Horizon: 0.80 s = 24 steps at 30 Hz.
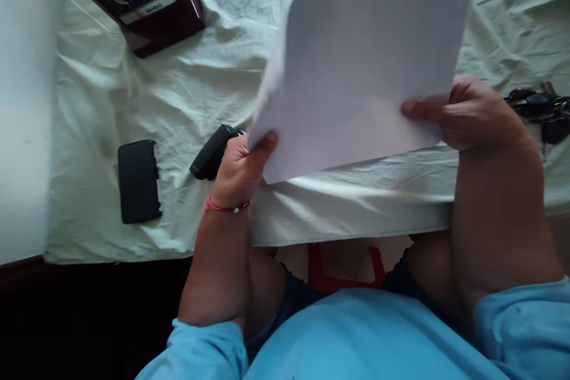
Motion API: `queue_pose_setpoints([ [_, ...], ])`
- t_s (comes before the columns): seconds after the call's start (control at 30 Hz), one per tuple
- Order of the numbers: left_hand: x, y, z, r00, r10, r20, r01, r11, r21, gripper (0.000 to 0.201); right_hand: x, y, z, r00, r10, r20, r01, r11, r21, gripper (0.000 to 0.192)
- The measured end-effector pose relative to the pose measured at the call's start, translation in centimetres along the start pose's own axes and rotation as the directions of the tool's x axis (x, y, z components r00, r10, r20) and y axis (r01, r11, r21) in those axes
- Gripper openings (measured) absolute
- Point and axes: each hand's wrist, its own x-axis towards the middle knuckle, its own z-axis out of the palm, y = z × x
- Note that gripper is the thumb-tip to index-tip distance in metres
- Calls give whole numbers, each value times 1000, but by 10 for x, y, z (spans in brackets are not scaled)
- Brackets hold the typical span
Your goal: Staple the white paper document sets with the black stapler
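I hold a white sheet of paper above a bed covered in a pale green sheet. My left hand, with a red thread band on the wrist, pinches the paper's lower left corner. My right hand grips its lower right edge, thumb on top. The paper is tilted up and its left edge is blurred. A black oblong object lies just left of my left hand, partly hidden by it.
A flat black case lies on the sheet at the left. A dark maroon box sits at the far left. A bunch of keys lies behind my right hand. A white wall borders the left.
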Motion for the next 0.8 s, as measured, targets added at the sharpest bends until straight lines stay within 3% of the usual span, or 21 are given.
queue_pose_setpoints([
  [0.13, -2, 8, 10, 984, -175, 39, 179, 973, -145, 32, -2, -2, 1, 993, 113, -42, -110, 992, 67, 32],
  [0.3, -1, 22, 23, 906, -422, -23, 403, 879, -255, 6, -3, -17, 17, 962, 238, -133, -216, 963, 164, 12],
  [0.4, 2, 34, 26, 861, -508, -30, 473, 820, -324, 18, -6, -28, 28, 939, 292, -181, -261, 948, 180, 17],
  [0.5, 4, 45, 24, 784, -618, 62, 586, 703, -404, 34, -7, -33, 35, 921, 326, -215, -292, 940, 176, 23],
  [0.63, 6, 54, 24, 696, -711, 99, 657, 575, -488, 43, -6, -35, 40, 924, 350, -154, -313, 924, 221, 14],
  [0.73, 4, 55, 25, 693, -718, 67, 658, 592, -465, 40, -4, -37, 41, 917, 369, -151, -334, 918, 213, 14],
  [0.8, 2, 51, 24, 733, -681, 11, 618, 658, -430, 33, -3, -38, 41, 910, 369, -191, -327, 919, 219, 15],
])
